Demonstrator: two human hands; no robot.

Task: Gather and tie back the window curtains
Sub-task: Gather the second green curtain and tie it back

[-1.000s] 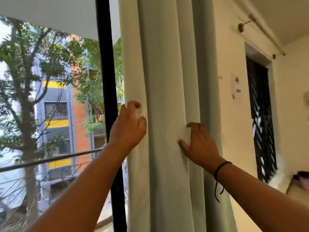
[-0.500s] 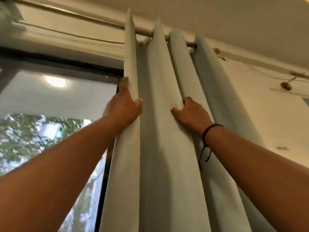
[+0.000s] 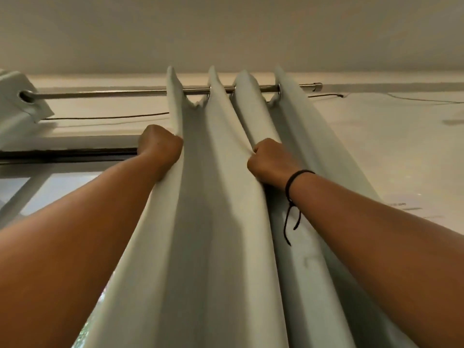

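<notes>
Above both grips: the curtain rod [image 3: 125, 92] is carrying the pale curtain [image 3: 213, 222], which is hanging in four gathered folds.
Left hand [image 3: 160, 146]: its grip is curling round the curtain's outermost left fold, with the cloth running just right of the knuckles.
Right hand [image 3: 270, 160]: its grip is pinching a fold further right, and the middle folds are hanging between the two grips.
Right wrist: it is wearing a black cord bracelet [image 3: 292, 182].
Far left of the left grip: a second curtain [image 3: 17, 101] is hanging on the same rod.
</notes>
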